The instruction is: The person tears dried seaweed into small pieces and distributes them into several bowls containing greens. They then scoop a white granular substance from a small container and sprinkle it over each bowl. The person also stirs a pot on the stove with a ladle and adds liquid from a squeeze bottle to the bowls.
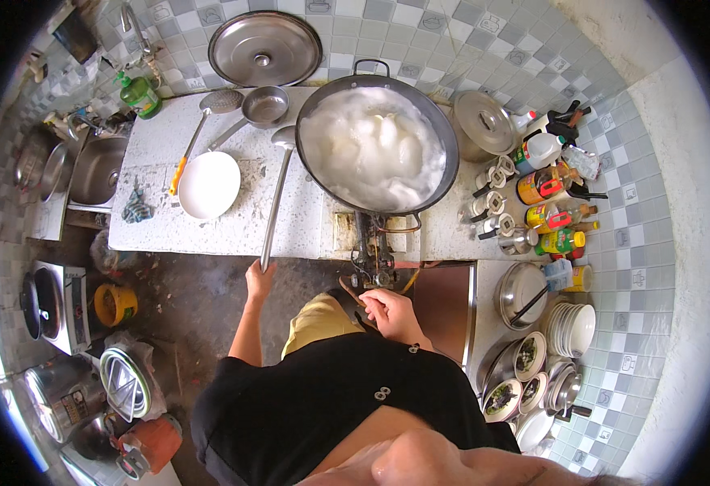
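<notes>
My left hand (259, 280) grips the end of a long metal ladle (280, 189) at the counter's front edge. The ladle's bowl is against the left side of a large two-handled wok (452, 146). Steaming, foamy white liquid (367, 164) fills the wok, with pale lumps in it. Below the wok, a burner with its pipes and valves (379, 261) juts from the counter front. My right hand (389, 314) is curled near the valves, its fingers at a thin brown lever (350, 288); whether they grip it cannot be made out.
Left on the counter (258, 234) are a white bowl (209, 185), a skimmer (191, 146), a metal dipper (265, 108) and a rag (137, 205). A large lid (265, 50) leans on the tiles. Right stand a lidded pot (484, 124), sauce bottles (546, 185) and bowls with greens (503, 398).
</notes>
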`<state>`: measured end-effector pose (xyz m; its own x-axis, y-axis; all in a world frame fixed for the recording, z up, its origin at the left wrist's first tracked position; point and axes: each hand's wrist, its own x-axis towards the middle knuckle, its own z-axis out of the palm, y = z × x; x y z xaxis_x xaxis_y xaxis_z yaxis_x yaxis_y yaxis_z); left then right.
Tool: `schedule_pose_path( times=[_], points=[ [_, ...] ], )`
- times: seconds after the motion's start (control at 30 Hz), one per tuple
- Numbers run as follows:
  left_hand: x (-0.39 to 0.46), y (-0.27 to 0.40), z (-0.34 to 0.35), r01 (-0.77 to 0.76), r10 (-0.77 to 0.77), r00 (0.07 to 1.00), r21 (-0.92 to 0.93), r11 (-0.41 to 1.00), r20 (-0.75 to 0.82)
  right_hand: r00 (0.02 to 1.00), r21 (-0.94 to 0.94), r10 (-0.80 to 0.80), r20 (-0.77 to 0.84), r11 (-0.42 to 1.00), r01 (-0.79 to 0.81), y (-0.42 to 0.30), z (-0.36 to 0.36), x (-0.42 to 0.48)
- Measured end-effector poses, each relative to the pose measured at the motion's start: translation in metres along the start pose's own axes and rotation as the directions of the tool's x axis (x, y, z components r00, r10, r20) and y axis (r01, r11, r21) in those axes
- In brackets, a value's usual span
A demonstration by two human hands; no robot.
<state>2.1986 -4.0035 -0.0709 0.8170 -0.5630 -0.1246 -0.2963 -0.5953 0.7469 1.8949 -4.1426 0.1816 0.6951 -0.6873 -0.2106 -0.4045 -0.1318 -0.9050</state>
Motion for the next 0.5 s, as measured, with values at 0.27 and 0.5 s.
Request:
schedule_pose_path(
  times=[0.27, 0.5],
  points=[
    [-0.086, 0.107, -0.025, -0.065, 0.007, 0.987, -0.367, 0.928, -0.158, 0.917, -0.358, -0.2, 0.345, 0.875, 0.325, -0.016, 0.055, 0.056],
    [-0.113, 0.185, -0.019, 0.184, -0.09, 0.981, -0.967, 0.178, 0.171, 0.942, 0.079, -0.323, 0.093, 0.945, 0.317, -0.046, 0.109, 0.077]
  ],
)
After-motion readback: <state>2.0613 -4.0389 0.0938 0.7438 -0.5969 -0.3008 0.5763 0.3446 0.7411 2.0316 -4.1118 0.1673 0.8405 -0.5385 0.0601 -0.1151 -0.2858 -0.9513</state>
